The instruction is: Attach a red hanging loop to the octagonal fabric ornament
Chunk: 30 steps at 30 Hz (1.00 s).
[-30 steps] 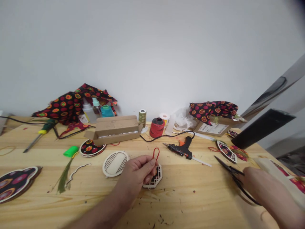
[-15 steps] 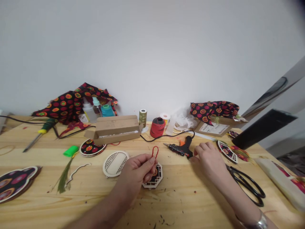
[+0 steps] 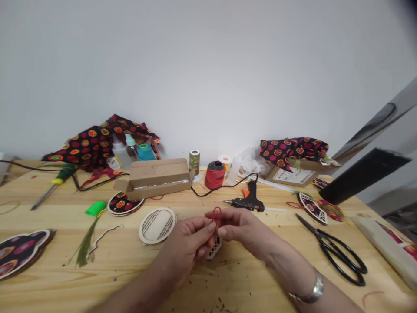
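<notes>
Near the middle of the wooden table [image 3: 276, 274], a small loop of red cord [image 3: 217, 208] stands up between the person's two hands. Thumb and forefinger of the left hand [image 3: 186, 239] pinch its lower end, the other fingers curled in. The right hand [image 3: 244, 228] meets it from the other side, thumb and forefinger curved around the loop; whether they press on it, I cannot tell. Beneath the hands lies an eight-sided lattice piece [image 3: 215, 250], mostly hidden, and just left of them a round wooden frame [image 3: 157, 225].

Behind, a long cardboard box [image 3: 159, 171] sits with its flaps up. Small white specks run in a row along it, too small to tell whether they are contents or printing. To its left, patterned cloth [image 3: 86, 145] drapes around a clear bottle [image 3: 121, 155] with a pointed tip and another with a pale green cap [image 3: 130, 139]; the second looks dark inside. A labelled cardboard box [image 3: 319, 171] at the back right has more printed cloth [image 3: 293, 150] heaped over its top, so its inside is hidden. Beside it is a crumpled clear plastic bag [image 3: 252, 164], contents unclear.

Between the boxes stand a green spool [image 3: 194, 164] and a red spool [image 3: 215, 175]. A glue gun [image 3: 247, 203] lies beyond the right hand, and black scissors [image 3: 340, 252] rest well to its right.
</notes>
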Each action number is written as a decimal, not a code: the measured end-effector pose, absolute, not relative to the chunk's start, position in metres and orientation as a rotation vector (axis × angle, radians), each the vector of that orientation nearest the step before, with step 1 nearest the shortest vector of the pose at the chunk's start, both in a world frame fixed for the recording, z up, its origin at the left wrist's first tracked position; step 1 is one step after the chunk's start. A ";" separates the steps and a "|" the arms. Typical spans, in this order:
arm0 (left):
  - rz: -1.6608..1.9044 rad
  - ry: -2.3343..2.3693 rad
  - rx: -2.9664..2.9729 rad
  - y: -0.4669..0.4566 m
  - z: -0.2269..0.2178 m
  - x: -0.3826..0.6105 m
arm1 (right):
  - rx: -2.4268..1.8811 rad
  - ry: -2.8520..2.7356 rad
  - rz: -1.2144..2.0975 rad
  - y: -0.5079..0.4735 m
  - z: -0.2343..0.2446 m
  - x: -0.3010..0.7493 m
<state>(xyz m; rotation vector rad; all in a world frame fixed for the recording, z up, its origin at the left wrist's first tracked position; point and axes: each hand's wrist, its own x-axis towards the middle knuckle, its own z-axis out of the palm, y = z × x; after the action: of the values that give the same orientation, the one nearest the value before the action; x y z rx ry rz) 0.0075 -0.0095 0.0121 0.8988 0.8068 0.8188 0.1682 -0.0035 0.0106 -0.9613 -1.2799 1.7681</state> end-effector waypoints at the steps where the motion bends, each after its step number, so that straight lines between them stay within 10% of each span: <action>1: 0.799 0.804 0.900 -0.010 0.013 0.008 | -0.883 -1.211 1.854 -0.003 0.006 0.166; 30: 0.607 0.900 1.094 -0.012 0.008 0.010 | -0.960 -1.097 1.512 -0.009 0.002 0.167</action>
<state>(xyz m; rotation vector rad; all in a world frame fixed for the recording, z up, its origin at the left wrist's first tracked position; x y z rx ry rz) 0.0097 -0.0120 0.0081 1.0943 0.9003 0.6067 0.1672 -0.0093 0.0019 -0.9605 -1.0973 1.5125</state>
